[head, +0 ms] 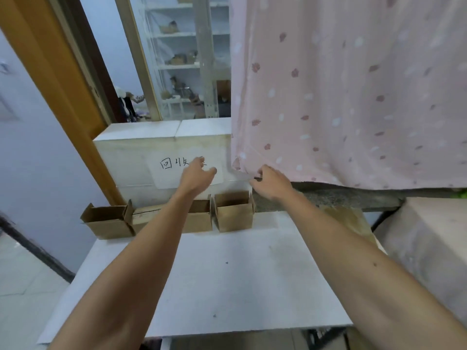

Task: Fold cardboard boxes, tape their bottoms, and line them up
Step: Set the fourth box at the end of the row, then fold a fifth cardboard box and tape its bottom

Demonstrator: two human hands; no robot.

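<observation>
White table [227,274] fills the lower middle of the head view, and at its far edge at least three folded boxes [235,218] stand in a row, tops open, so much looks done, though taped bottoms cannot be seen. Above them the left hand [198,174] reaches toward a labelled bin [131,152], fingers loosely spread, holding nothing visible, its forearm hiding the row's middle. At centre right the right hand [271,184] curls by the curtain [353,97] hem, perhaps pinching something small; I cannot tell what.
</observation>
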